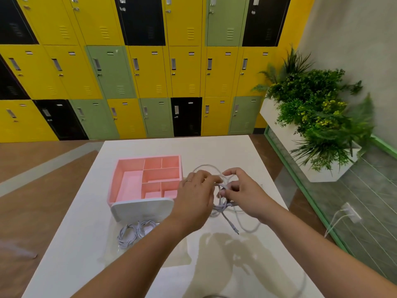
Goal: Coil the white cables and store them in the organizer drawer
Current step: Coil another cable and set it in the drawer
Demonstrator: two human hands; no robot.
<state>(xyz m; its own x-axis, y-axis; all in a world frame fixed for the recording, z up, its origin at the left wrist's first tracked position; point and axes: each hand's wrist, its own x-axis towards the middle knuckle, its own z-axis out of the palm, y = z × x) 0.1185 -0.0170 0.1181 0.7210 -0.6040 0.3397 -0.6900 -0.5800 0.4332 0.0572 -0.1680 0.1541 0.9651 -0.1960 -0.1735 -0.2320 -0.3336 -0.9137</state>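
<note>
Nearest, two coiled cables [134,234] are lying in the pulled-out clear drawer [109,254] — done w/ those, I think. Next, the left hand [196,190] and right hand [243,190] are both pinching a loose white cable [221,206] over the table [86,244], beside the pink organizer [129,166] — prob. keeping its loops from springing apart. Lockers [148,72] are standing far behind.

coloured lockers [148,72], potted plants [318,112], white table [86,244]
</note>
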